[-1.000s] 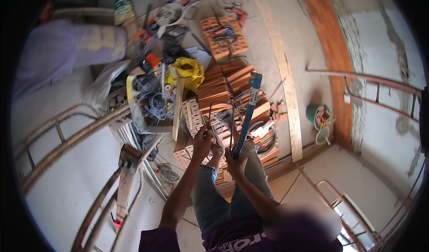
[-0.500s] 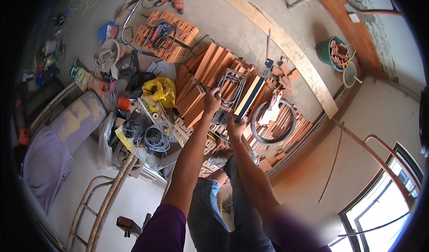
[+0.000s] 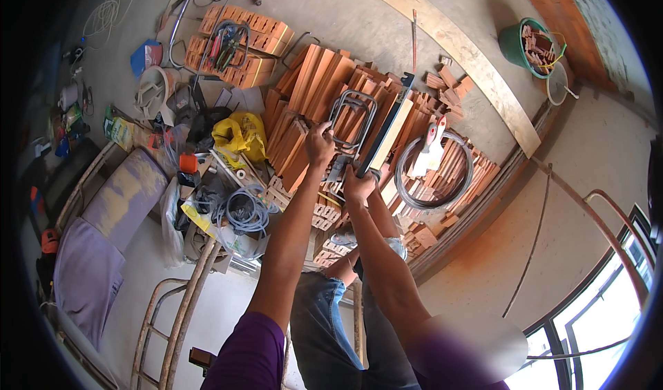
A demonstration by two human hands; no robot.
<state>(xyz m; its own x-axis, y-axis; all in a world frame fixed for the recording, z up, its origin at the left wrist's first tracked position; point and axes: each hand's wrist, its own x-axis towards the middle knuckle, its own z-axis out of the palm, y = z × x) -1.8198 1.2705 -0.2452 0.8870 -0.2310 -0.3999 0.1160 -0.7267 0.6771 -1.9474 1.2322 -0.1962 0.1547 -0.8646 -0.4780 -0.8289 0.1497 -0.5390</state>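
Standing above a stack of orange hollow bricks (image 3: pixel 324 79), two items are seen held at arm's length over the pile. The left hand (image 3: pixel 320 145) is closed around the lower bend of a bent wire stirrup (image 3: pixel 353 122), a rounded rectangular loop of thin grey steel rod. The right hand (image 3: pixel 359 186) is clenched on the lower end of a long flat level (image 3: pixel 388 136), pale on its face with a dark edge, which is raised obliquely up and to the right, its upper end just beside the stirrup.

The stirrup is judged to be light and stiff, with some spring in its open frame; it is best gripped at a bend or along one straight leg, where it cannot rotate in the palm. The smooth rod may be slippery under a loose hold. The level is judged to be rigid, moderately light and long enough to lever against the wrist when it is taken by the end; a grip nearer its middle would be steadier.

A coil of dark wire (image 3: pixel 434 172) is noted on the bricks to the right, a yellow bag (image 3: pixel 240 134) and a bundle of grey cable (image 3: pixel 242 210) to the left.
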